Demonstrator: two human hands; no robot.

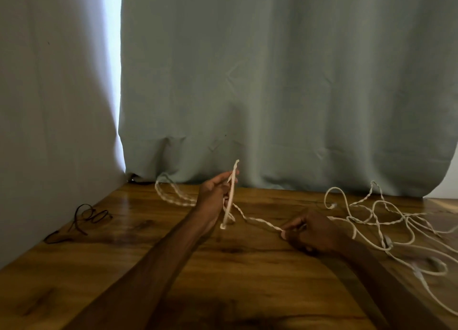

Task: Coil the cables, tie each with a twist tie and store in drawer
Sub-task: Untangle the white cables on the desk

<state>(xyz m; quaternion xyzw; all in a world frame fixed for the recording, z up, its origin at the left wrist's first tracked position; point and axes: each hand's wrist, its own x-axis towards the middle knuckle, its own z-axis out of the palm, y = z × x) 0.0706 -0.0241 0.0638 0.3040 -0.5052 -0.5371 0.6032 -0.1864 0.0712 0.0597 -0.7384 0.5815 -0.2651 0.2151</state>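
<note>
Head: left hand [215,193], right hand [311,231] grip cable [257,221] at table [138,243] middle.

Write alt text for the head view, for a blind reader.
A person's left hand holds up a narrow coil of white cable while the right hand pinches the strand running from it along a wooden table. More loose cable sprawls at right; a thin dark cord lies far left.
</note>
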